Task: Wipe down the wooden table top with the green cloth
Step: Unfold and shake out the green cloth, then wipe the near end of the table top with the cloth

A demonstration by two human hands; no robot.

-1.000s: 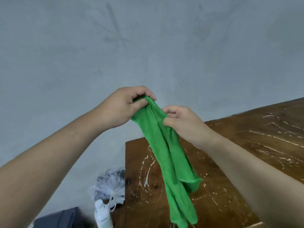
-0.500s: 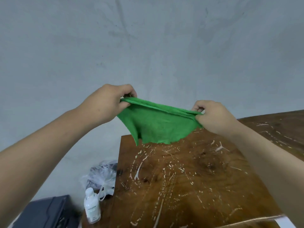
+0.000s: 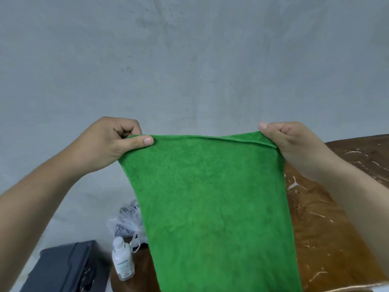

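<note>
Green cloth [image 3: 210, 197]: held up in the air, spread flat between both hands, facing the camera. Top edge pulled nearly straight from one hand to the other; the rest hangs down and narrows slightly toward the bottom, where it runs out of view. Cannot tell whether its lower end touches anything.

Left hand [image 3: 113, 142]: pinches the cloth's upper left corner — thumb laid flat along the front of the top edge, fingers curled in behind it.

Right hand [image 3: 294, 148]: grips the upper right corner, thumb tip raised at the edge, fingers curled; the fabric bunches a little where it enters the grip.

Wooden table [image 3: 328, 228]: dark brown top with pale streaks and scratches, showing to the right of the cloth and under the right forearm. The cloth hides its left part.

Lower left, beside the cloth: a small white bottle [image 3: 123, 262] stands upright on a brown surface — same table or not, cannot tell. A crumpled plastic bag [image 3: 126, 222] sits just behind the bottle. A dark case [image 3: 63, 268] lies further left. Grey wall [image 3: 189, 60] behind everything.
</note>
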